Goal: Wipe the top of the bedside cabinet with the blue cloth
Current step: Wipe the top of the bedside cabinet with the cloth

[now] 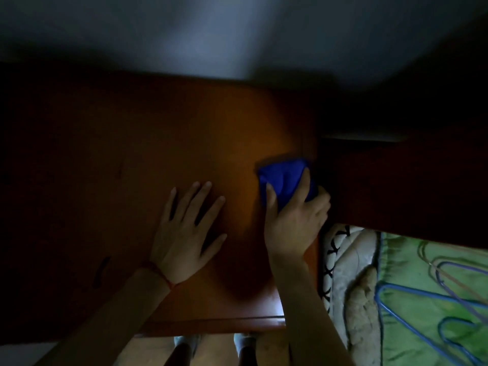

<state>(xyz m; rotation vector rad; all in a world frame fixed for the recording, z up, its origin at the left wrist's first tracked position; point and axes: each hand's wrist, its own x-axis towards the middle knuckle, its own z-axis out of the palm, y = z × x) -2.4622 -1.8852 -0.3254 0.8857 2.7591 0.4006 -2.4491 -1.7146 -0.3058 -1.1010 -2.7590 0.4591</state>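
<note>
The bedside cabinet's reddish-brown wooden top (pixel 163 143) fills the dim middle of the view. A bunched blue cloth (pixel 284 178) lies on it near the right edge. My right hand (pixel 293 223) grips the cloth and presses it onto the wood, thumb on its left side and fingers wrapped over the right. My left hand (pixel 184 233) rests flat on the top, left of the cloth, with its fingers spread and nothing in it. A thin red string circles the left wrist.
A dark wooden headboard (pixel 396 186) rises right beside the cabinet. Below it lies a bed with a green cover (pixel 412 276), blue wire hangers (pixel 433 313) and a patterned quilt (pixel 340 260). A pale wall (pixel 211 30) stands behind. My feet show under the front edge.
</note>
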